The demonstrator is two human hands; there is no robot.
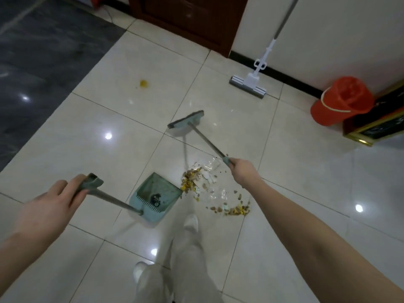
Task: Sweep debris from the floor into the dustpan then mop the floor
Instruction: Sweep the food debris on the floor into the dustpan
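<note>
My left hand point(51, 199) grips the top of the long handle of a teal dustpan point(154, 196), which rests on the white tiles in front of my feet with a dark clump inside. My right hand point(243, 169) holds the handle end of a teal broom; the broom head point(187, 121) is up and away from me, beyond the debris. A pile of yellow and brown debris with clear plastic scraps point(204, 184) lies just right of the dustpan's mouth, trailing to a second heap point(235, 209). A sponge mop point(249, 84) leans on the far wall.
A red bucket point(341, 99) stands by the wall at right, next to a gold-framed dark object point(376, 125). A yellow stain point(143, 83) marks a tile farther out. A dark wooden door point(188, 20) is ahead; dark grey flooring point(41, 53) lies left.
</note>
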